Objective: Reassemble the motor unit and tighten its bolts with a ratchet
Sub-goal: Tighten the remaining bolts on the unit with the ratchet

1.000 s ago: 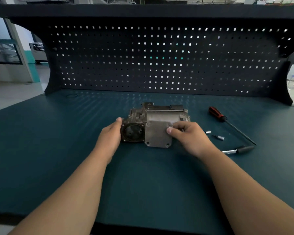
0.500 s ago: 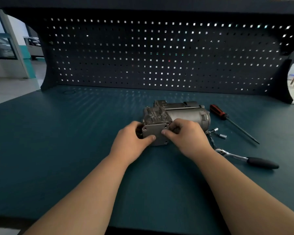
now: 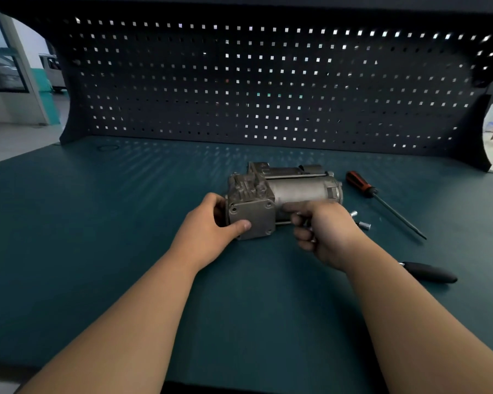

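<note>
Your right hand (image 3: 322,231) has just slid off the cover plate (image 3: 252,218) to the side of the motor unit (image 3: 296,189), which lies mid-table (image 3: 97,223) toward the back edge. Its fingers are curled, but around a thin rod or nothing, I can't tell. Your left hand (image 3: 211,226) keeps gripping the plate end, thumb on its face, so the plate looks seated; the ratchet (image 3: 430,275) waits untouched toward the right edge.

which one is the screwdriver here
On the dark teal workbench, look right of the grey metal motor unit. The screwdriver lies farthest back, beyond the small silver sockets; only it has a red-and-black handle and a long thin shaft.
</note>
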{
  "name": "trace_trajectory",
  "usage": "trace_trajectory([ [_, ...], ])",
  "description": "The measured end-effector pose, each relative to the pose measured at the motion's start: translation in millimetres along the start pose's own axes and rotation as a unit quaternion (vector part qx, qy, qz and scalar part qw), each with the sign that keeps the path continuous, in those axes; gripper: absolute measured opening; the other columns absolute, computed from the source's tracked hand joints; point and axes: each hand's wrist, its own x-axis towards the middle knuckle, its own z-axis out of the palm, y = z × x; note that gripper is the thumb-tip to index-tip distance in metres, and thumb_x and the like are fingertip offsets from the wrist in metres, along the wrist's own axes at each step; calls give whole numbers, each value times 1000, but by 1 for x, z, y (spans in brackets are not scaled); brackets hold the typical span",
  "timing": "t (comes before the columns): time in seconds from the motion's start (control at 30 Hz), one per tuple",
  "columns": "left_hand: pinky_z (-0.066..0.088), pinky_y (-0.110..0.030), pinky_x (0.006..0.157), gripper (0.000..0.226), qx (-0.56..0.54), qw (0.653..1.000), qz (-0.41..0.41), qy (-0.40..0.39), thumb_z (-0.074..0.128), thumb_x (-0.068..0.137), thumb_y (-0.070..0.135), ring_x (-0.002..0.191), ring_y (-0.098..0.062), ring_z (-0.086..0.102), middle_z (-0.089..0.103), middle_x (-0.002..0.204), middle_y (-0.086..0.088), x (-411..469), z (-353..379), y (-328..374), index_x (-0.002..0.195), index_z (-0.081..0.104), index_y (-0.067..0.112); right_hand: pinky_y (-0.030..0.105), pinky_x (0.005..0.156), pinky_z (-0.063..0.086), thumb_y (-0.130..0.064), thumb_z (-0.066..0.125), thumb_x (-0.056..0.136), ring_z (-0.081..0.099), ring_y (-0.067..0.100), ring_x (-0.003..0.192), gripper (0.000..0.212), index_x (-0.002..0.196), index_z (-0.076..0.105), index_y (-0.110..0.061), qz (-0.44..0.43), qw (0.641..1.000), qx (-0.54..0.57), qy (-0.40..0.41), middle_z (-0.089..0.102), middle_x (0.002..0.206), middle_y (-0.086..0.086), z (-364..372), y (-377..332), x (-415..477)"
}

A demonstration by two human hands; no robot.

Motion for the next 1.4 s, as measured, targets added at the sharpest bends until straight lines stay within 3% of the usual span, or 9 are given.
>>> trace_trajectory([
  [0.17,40,-10,58,36,-11,1000,6,10,80,68,44,74,13,57,64,84,20,0,-1,-2,89,52,35,17,33,23,-6,45,99,30,6,37,17,85,53,-7,-32,998,12,-60,55,61,4,3,5,-6],
  [0.3,40,-3,57,34,-15,1000,14,15,82,69,39,73,13,57,65,82,19,0,-1,-1,87,53,34,23,43,30,-20,65,90,37,8,40,19,74,60,-13,-131,981,-145,15,59,58,-2,3,8,-5],
  [0.4,39,-2,57,33,-8,999,28,22,82,69,37,73,16,56,64,80,20,-1,-1,-1,85,53,34,28,52,32,-22,71,84,42,4,42,17,70,65,-17,-161,975,-148,40,57,53,-10,3,11,-1],
  [0.5,41,-8,56,34,8,999,34,29,81,69,43,75,12,57,63,82,21,0,-1,-1,86,52,35,26,53,34,-17,71,84,45,0,43,10,76,66,-17,-160,976,-141,49,59,53,-12,5,13,1],
  [0.63,49,-23,67,37,37,998,35,32,76,70,51,80,3,57,62,89,17,0,1,0,92,52,35,21,49,35,-19,70,85,43,-1,40,10,77,65,-19,-169,961,-210,60,57,50,-14,9,14,0],
  [0.8,47,-22,67,36,38,998,38,27,73,71,52,81,3,55,60,91,17,1,0,-2,93,51,34,7,44,32,-15,65,89,48,-5,42,10,80,64,-20,-217,939,-260,55,70,67,-14,16,13,-4],
  [1.03,41,-16,62,36,36,998,42,29,77,70,48,80,5,54,60,88,18,0,1,-2,91,50,35,13,63,44,-13,63,90,63,12,76,17,79,61,-25,-265,920,-283,57,70,80,0,20,16,-2],
  [1.23,44,-18,65,37,35,998,41,27,78,70,46,81,5,55,60,89,17,0,0,-1,91,51,34,9,54,37,-17,60,92,51,-1,60,19,78,57,-30,-286,907,-305,58,60,69,-10,21,19,0],
  [1.4,41,-15,63,36,38,998,43,29,79,70,46,80,7,53,59,87,19,-1,-1,0,89,51,34,13,51,34,-19,58,93,48,-1,56,20,79,54,-33,-281,895,-340,58,55,58,-25,18,20,1],
])
